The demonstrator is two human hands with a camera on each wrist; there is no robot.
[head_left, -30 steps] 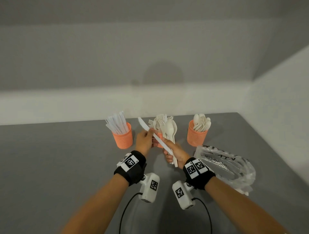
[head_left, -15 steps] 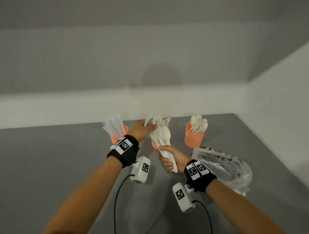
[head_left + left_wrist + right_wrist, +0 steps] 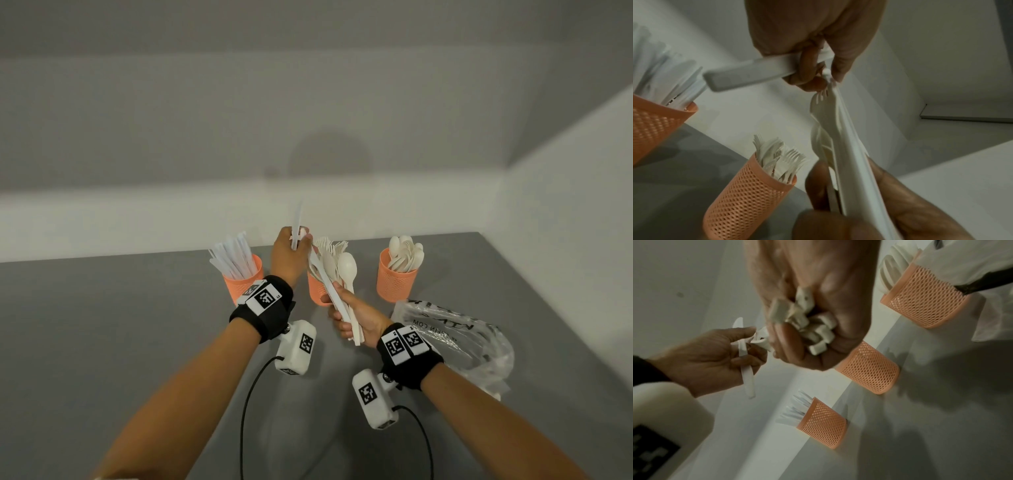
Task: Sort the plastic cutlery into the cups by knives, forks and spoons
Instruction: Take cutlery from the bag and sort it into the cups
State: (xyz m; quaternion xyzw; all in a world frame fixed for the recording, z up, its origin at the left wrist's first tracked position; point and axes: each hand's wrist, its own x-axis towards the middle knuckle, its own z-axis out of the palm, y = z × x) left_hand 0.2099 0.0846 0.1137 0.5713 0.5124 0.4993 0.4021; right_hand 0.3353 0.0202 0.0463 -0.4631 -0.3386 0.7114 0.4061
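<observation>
Three orange mesh cups stand in a row at the table's far side: the left cup (image 3: 242, 283) holds knives, the middle cup (image 3: 317, 288) forks, the right cup (image 3: 395, 279) spoons. My left hand (image 3: 291, 251) grips one white plastic knife (image 3: 297, 222) upright between the left and middle cups; its fingertips also touch the tip of the bundle. My right hand (image 3: 354, 317) grips a bundle of mixed white cutlery (image 3: 334, 270) by the handles, in front of the middle cup. In the right wrist view the handle ends (image 3: 807, 321) stick out of the fist.
A crumpled clear plastic bag (image 3: 455, 342) lies on the grey table (image 3: 102, 342) to the right of my right hand. A white wall runs behind the cups and along the table's right edge. Cables hang from both wrist cameras.
My left hand pulled the knife out of the bundle and moved left toward the knife cup, then came back right and up; the knife now points upward. The right hand kept the bundle.
</observation>
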